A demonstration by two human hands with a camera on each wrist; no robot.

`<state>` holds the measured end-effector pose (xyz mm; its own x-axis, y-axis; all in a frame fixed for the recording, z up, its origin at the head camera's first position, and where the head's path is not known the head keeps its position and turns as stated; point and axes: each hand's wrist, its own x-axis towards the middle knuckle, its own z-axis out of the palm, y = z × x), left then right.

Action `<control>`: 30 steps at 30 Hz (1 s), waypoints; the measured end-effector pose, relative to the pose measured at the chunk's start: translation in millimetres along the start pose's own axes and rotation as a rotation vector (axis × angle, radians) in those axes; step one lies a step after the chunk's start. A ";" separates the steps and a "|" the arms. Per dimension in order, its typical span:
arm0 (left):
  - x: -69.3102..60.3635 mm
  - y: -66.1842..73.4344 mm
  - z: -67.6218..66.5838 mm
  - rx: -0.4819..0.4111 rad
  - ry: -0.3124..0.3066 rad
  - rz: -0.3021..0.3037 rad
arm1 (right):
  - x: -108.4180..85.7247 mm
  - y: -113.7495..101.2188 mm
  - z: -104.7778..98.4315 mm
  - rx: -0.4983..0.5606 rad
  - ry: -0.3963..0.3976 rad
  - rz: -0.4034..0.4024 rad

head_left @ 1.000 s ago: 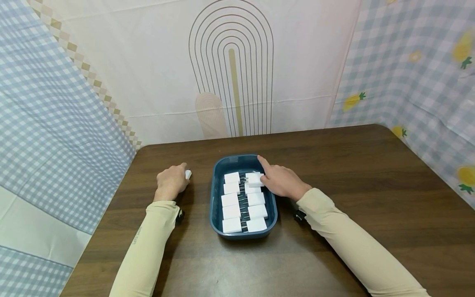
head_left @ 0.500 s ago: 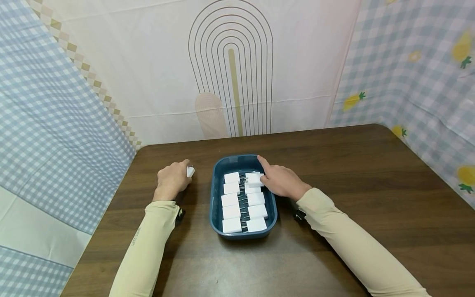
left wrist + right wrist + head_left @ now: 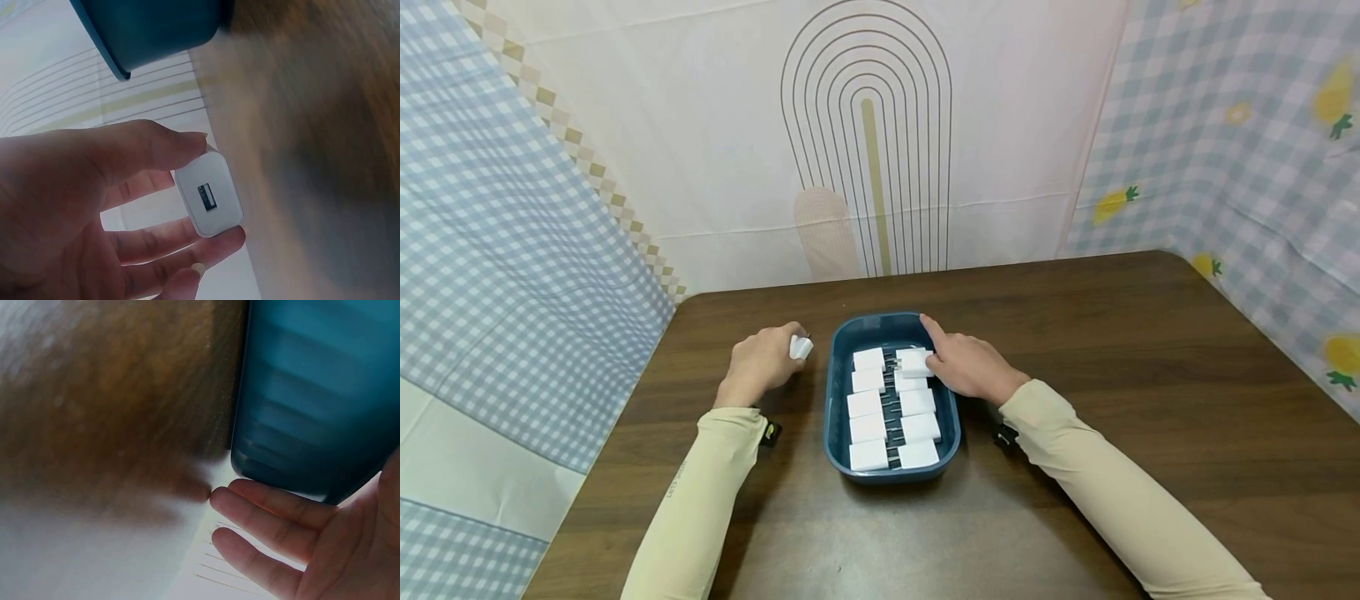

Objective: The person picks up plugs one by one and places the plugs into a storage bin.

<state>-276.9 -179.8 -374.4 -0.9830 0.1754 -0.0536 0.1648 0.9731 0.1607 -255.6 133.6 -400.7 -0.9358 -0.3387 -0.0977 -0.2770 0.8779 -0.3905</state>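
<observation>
My left hand [image 3: 763,360] pinches a white USB charger [image 3: 801,347] between thumb and fingers, a little left of the tub and above the table. In the left wrist view the charger's end face [image 3: 208,195] with its USB port points at the camera. A dark blue plastic tub [image 3: 827,417] stands mid-table with white chargers [image 3: 867,405] in two columns, prongs inward. On the far right one lies another charger [image 3: 914,363], on top. My right hand [image 3: 972,365] holds the tub's right wall, thumb inside beside that charger. In the right wrist view its fingers [image 3: 269,525] lie outside the tub.
The brown wooden table [image 3: 1112,350] extends to both sides of the tub. Behind it hangs a white cloth [image 3: 715,125] with arch lines, flanked by checked cloths [image 3: 1165,150]. Dark wrist-worn devices [image 3: 771,432] sit at both cuffs.
My left hand has moved right, closer to the tub, carrying the charger, which shows more clearly now. My right hand and the tub have stayed where they were.
</observation>
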 end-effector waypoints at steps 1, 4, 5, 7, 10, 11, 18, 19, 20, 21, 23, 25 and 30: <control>0.4 0.6 0.6 0.000 0.001 0.006 | -0.1 -0.1 -0.1 0.000 0.002 -0.001; 0.3 3.0 1.0 0.002 0.003 0.019 | 0.0 -0.3 -0.3 -0.002 0.002 -0.001; -0.1 3.8 0.8 0.002 0.003 0.025 | 0.1 -0.3 -0.4 -0.002 0.001 -0.001; -0.7 5.4 0.6 0.002 0.002 0.031 | 0.4 -0.2 -0.2 -0.004 0.001 0.000; -2.1 7.6 -0.8 -0.004 0.001 0.041 | 0.5 -0.2 0.0 -0.003 -0.002 0.001; -2.4 8.4 -1.3 -0.006 0.003 0.046 | 0.4 -0.3 0.1 -0.002 -0.002 0.001; -7.9 17.0 -8.4 -0.023 0.085 0.089 | -0.1 -0.9 0.2 0.003 0.001 0.006; -9.3 18.7 -9.7 -0.022 0.105 0.094 | 0.0 -0.8 0.3 0.004 0.001 0.005; -10.8 20.3 -11.0 -0.024 0.123 0.099 | 0.0 -0.6 0.4 0.003 0.002 0.005; -12.3 21.9 -12.2 -0.028 0.139 0.104 | 0.1 -0.4 0.7 0.003 0.001 0.003; -15.7 25.7 -15.1 -0.033 0.163 0.116 | 0.5 0.1 1.2 0.005 0.002 0.002; -18.7 29.9 -18.1 -0.042 0.178 0.130 | 0.5 0.5 1.6 0.001 0.004 -0.004; -25.6 42.7 -24.5 -0.053 0.183 0.170 | -0.9 0.1 1.0 -0.008 0.013 -0.020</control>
<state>-246.7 -146.5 -342.0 -0.9405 0.3013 0.1568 0.3293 0.9220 0.2036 -254.6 133.6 -401.6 -0.9327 -0.3521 -0.0784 -0.2975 0.8737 -0.3848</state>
